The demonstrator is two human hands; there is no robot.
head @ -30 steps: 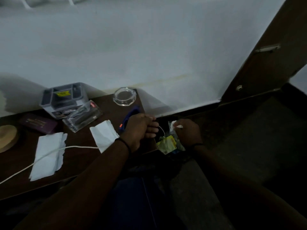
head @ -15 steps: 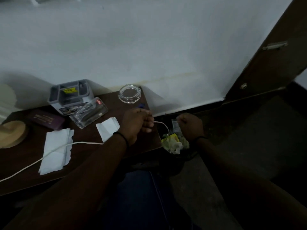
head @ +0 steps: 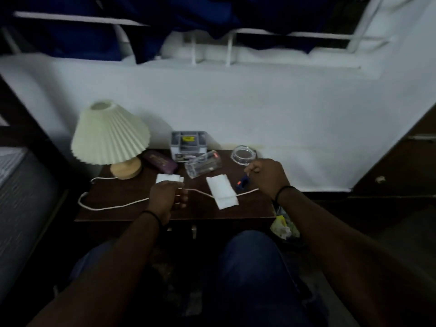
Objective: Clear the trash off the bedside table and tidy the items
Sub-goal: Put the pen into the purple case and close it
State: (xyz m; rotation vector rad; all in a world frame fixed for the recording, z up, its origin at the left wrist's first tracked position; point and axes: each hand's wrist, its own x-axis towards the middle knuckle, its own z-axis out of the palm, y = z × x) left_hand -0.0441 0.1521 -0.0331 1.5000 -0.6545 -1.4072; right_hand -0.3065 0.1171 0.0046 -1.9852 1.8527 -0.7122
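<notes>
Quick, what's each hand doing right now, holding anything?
Left hand: holding the white cord, over a tissue.
Right hand: fingers curled, pinching something small and white; cannot tell what.

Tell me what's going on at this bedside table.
A person sits at the bedside table, tidying it. The left hand holds the white cord running from the lamp; the right hand pinches the cord's other end. Two tissues still lie on the table, and trash sits in a bin beside it.
</notes>
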